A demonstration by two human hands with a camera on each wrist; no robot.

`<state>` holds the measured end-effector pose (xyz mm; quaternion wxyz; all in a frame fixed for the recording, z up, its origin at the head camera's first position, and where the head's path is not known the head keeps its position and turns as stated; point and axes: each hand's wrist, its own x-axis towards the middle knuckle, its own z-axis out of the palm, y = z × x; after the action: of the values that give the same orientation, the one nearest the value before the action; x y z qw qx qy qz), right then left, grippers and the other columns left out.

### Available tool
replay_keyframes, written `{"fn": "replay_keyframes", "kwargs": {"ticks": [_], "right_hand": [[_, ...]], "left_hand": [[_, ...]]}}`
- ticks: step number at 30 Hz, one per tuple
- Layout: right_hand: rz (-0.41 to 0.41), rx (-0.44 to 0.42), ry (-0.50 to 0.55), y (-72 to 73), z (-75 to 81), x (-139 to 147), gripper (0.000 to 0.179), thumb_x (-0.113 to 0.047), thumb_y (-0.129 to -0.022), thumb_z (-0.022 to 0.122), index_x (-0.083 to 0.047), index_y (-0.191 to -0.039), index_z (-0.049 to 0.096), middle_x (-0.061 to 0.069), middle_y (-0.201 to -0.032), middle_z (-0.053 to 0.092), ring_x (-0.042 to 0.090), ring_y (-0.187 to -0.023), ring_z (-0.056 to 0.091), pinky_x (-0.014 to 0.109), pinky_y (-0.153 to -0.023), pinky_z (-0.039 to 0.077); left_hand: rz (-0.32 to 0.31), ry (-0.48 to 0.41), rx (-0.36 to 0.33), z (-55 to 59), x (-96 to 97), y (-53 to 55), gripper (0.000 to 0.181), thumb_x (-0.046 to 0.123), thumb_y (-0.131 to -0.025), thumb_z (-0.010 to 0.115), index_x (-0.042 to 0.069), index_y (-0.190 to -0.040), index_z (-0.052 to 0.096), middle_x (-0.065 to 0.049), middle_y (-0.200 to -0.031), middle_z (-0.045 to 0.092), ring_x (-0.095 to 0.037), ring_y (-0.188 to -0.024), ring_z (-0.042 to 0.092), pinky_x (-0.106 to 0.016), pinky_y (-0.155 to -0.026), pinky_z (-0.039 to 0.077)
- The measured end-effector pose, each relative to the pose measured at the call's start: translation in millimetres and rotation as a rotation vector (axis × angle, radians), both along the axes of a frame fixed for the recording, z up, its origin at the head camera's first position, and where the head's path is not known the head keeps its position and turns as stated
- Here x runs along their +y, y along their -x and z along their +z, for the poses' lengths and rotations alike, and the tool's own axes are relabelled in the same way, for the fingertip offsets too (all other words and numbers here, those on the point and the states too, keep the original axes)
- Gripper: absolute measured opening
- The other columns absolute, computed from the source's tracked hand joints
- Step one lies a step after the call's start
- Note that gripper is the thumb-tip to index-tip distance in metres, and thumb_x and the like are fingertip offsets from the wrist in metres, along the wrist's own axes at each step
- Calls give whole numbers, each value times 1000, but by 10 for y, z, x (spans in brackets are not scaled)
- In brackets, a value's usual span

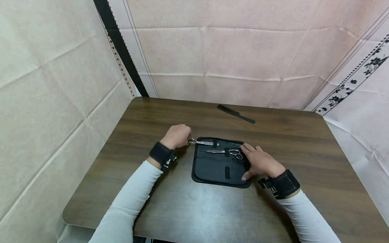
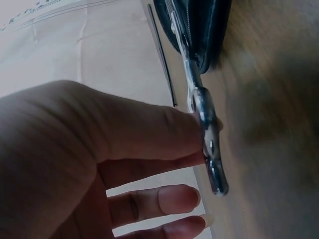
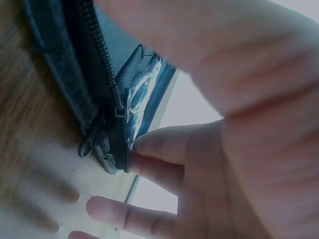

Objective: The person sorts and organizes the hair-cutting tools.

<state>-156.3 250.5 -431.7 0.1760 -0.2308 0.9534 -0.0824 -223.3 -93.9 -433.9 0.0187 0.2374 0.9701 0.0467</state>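
Note:
A black zip case (image 1: 209, 170) lies open and flat on the table. At its far left edge my left hand (image 1: 178, 135) pinches the handle end of silver scissors (image 1: 205, 143), whose blades lie across the case and pass under a small strap. The left wrist view has the scissor handle (image 2: 212, 134) between thumb and forefinger, other fingers apart from it. A second pair of scissors (image 1: 237, 155) sits under the middle strap, handles to the right. My right hand (image 1: 260, 162) rests on the case's right edge, fingers spread; the zip pull (image 3: 89, 139) shows in the right wrist view.
A black comb (image 1: 235, 113) lies near the back edge of the wooden table (image 1: 164, 209). A third, bare strap (image 1: 227, 172) is on the case's near part. Pale patterned cloth (image 1: 237, 50) hangs behind the table and at its sides.

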Motion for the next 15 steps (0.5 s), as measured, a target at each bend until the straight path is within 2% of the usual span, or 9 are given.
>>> {"fn": "replay_keyframes", "kwargs": {"ticks": [6,15], "right_hand": [[-2,6,-1,-7,-7,-2,128,-50,-64,97,4,-160,31,26,-167,29,46,-133,43,60,-105,47],[-4,11,4,-2,-17,4,128,-50,-64,98,4,-160,32,26,-166,30,47,-133,43,61,-105,47]], "left_hand": [[-16,2,22,-33,23,-4,27,5,-93,69,15,-68,65,4,-68,53,-14,-63,44,-30,-57,38],[-24,5,47,-59,47,7,26,5,-94,68,16,-70,67,3,-71,58,-14,-66,46,-31,-59,42]]}}
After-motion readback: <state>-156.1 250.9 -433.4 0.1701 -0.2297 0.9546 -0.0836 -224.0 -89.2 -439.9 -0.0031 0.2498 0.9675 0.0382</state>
